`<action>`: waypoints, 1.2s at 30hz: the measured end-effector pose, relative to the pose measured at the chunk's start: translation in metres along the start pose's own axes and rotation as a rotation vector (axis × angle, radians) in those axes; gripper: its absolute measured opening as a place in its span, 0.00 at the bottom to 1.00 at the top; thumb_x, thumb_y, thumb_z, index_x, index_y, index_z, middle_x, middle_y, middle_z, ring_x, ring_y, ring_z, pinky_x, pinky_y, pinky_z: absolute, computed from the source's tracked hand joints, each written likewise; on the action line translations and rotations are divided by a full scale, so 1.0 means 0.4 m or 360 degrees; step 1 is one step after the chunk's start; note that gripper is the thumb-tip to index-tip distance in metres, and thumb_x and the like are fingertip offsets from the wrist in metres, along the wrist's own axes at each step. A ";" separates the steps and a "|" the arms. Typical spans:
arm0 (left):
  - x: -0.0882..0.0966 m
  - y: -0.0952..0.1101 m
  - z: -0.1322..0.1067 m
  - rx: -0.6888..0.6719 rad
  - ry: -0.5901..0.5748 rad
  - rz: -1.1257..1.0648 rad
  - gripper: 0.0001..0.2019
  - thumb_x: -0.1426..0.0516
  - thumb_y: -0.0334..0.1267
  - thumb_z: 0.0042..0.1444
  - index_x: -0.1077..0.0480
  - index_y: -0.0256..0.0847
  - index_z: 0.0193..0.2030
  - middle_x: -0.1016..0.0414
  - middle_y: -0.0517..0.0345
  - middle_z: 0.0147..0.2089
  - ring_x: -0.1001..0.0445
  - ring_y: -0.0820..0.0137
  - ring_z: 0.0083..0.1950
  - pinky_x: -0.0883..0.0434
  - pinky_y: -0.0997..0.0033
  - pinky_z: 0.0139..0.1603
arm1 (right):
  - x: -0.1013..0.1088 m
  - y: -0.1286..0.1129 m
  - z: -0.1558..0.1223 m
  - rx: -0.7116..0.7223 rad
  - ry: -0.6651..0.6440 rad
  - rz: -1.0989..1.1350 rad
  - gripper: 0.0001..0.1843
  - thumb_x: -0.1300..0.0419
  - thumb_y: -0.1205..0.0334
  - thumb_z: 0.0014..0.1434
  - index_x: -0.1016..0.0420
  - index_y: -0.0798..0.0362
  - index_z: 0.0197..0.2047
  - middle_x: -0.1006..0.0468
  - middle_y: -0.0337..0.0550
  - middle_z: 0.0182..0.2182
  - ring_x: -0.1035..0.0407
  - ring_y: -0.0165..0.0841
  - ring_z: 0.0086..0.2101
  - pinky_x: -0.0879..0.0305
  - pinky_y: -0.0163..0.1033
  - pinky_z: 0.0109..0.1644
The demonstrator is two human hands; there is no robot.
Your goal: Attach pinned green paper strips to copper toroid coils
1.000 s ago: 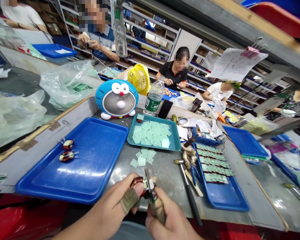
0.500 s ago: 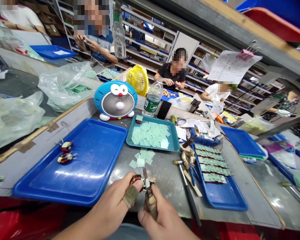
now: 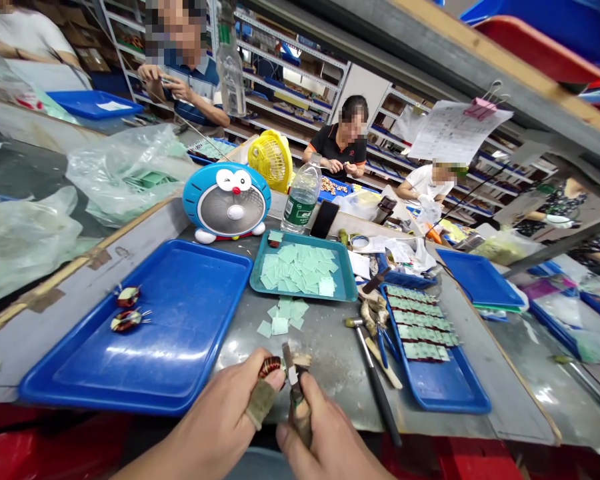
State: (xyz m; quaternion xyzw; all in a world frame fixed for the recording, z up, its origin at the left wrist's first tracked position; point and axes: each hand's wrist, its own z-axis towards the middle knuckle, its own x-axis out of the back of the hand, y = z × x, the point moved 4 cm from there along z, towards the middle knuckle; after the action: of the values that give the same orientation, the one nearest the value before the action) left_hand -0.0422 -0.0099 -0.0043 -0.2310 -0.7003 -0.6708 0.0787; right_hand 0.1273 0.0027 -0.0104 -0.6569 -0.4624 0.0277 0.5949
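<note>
Pinched in my left hand (image 3: 225, 413) is a small coil (image 3: 269, 366) wound with copper-coloured wire. A cloth wrap (image 3: 262, 400) covers the thumb of that hand. My right hand (image 3: 330, 430) grips a knife (image 3: 289, 362) by its wrapped handle, with the flat metal blade pointing up close beside the coil. Whether the blade touches the coil I cannot tell. Beyond both hands lie loose pale green squares (image 3: 280, 325) on the metal bench. More squares fill a teal tray (image 3: 257, 283), which also has one coil (image 3: 275, 239) in its far left corner.
A large blue tray (image 3: 180, 360) at left carries two coils (image 3: 129, 320). At right are a hammer (image 3: 375, 380), blue-handled pliers (image 3: 387, 343) and a blue tray (image 3: 453, 393) with rows of green-topped coils. A cartoon fan (image 3: 227, 200) and water bottle (image 3: 301, 200) stand behind; co-workers sit beyond.
The view has shifted slightly, so the scene sits a little further left. The coil has turned a little in my left fingers. My right hand keeps hold of the knife.
</note>
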 end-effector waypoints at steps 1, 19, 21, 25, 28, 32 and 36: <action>-0.004 -0.007 -0.002 0.0010 -0.0021 0.0009 0.16 0.56 0.51 0.74 0.38 0.45 0.40 0.25 0.59 0.37 0.25 0.64 0.38 0.36 0.67 0.39 | 0.000 -0.001 0.000 -0.0006 -0.0012 0.0023 0.23 0.41 0.68 0.60 0.35 0.51 0.58 0.23 0.47 0.48 0.27 0.42 0.47 0.34 0.44 0.53; 0.014 0.007 -0.038 0.0048 0.0056 -0.0210 0.12 0.50 0.49 0.72 0.33 0.46 0.42 0.22 0.60 0.37 0.24 0.64 0.38 0.32 0.71 0.41 | -0.013 -0.017 -0.018 0.0008 -0.0027 0.0314 0.10 0.40 0.66 0.56 0.34 0.51 0.42 0.39 0.32 0.26 0.45 0.28 0.26 0.45 0.33 0.31; 0.014 0.007 -0.039 0.0107 0.0050 -0.0312 0.14 0.51 0.51 0.72 0.32 0.46 0.42 0.25 0.62 0.33 0.26 0.67 0.33 0.32 0.72 0.37 | -0.006 -0.032 -0.018 -0.0029 -0.0170 0.0506 0.08 0.41 0.66 0.55 0.36 0.51 0.38 0.43 0.30 0.25 0.49 0.26 0.25 0.50 0.32 0.28; 0.005 -0.006 -0.029 0.0136 -0.0030 -0.0280 0.15 0.51 0.51 0.73 0.34 0.44 0.39 0.28 0.63 0.31 0.27 0.68 0.33 0.34 0.73 0.36 | 0.008 -0.043 -0.009 -0.0066 -0.0159 0.0476 0.08 0.43 0.68 0.55 0.36 0.51 0.39 0.38 0.32 0.28 0.45 0.27 0.28 0.46 0.32 0.32; 0.010 -0.016 -0.018 0.0070 0.0033 -0.0147 0.17 0.53 0.51 0.73 0.38 0.44 0.36 0.28 0.62 0.32 0.28 0.68 0.34 0.35 0.71 0.36 | 0.008 -0.044 0.004 -0.0038 -0.0094 0.0290 0.14 0.43 0.69 0.56 0.35 0.52 0.46 0.28 0.37 0.36 0.34 0.32 0.37 0.38 0.36 0.44; 0.012 -0.021 -0.014 0.0077 0.0051 -0.0059 0.19 0.56 0.53 0.74 0.39 0.44 0.36 0.29 0.63 0.31 0.28 0.67 0.33 0.37 0.69 0.35 | -0.008 -0.040 0.009 0.0005 -0.0136 0.0200 0.21 0.44 0.69 0.58 0.37 0.52 0.55 0.24 0.42 0.43 0.29 0.36 0.42 0.35 0.40 0.49; 0.010 -0.017 -0.017 0.0066 0.0060 -0.0074 0.19 0.56 0.53 0.74 0.40 0.44 0.35 0.29 0.63 0.31 0.29 0.67 0.32 0.37 0.69 0.35 | -0.022 -0.020 0.003 0.0041 -0.0009 -0.0029 0.18 0.44 0.67 0.58 0.35 0.52 0.53 0.24 0.42 0.36 0.29 0.38 0.36 0.36 0.40 0.43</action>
State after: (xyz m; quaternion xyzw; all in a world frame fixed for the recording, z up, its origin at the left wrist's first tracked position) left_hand -0.0499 -0.0155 -0.0082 -0.2004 -0.7177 -0.6619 0.0811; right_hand 0.1168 -0.0032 -0.0089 -0.6449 -0.4697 0.0302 0.6022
